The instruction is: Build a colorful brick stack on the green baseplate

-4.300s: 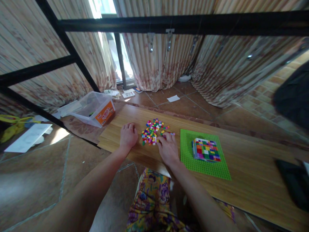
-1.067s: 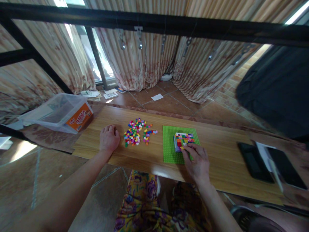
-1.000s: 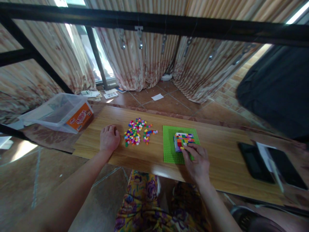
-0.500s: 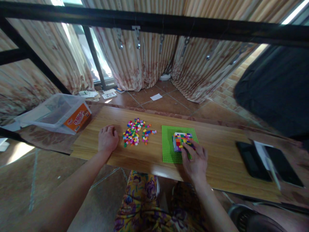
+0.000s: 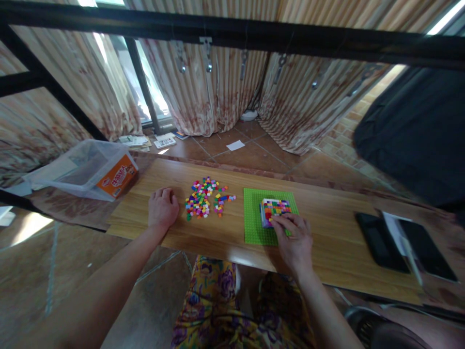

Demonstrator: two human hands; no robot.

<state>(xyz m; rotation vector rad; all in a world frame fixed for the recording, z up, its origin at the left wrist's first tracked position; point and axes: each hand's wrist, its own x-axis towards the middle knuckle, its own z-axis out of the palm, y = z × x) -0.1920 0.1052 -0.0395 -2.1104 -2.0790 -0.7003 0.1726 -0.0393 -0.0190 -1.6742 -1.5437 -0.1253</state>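
Note:
Left of the loose toy bricks, my left hand [image 5: 163, 208] rests on the wooden tabletop with its fingers curled in and nothing showing in them. A block built of many-coloured toy bricks [image 5: 276, 206] stands on a green studded baseplate [image 5: 252, 232]. My right hand [image 5: 295, 237] is at the near side of this block, thumb and forefinger pinched on a small, yellowish toy brick [image 5: 273, 217] at its top edge. The hand hides the block's near right corner. Loose toy bricks [image 5: 199, 201] lie in a pile between my left hand and the baseplate.
A clear plastic bin [image 5: 83, 169] with an orange label stands beyond the table's left end. Dark flat devices [image 5: 381, 241] and white paper lie at the right end of the wooden table [image 5: 218, 237]. A black metal bar [image 5: 232, 31] crosses in front of the curtains.
My right hand's fingertips have drawn slightly left and together, so the thumb and forefinger now meet in a pinch at the block's top edge. My left hand has stayed put.

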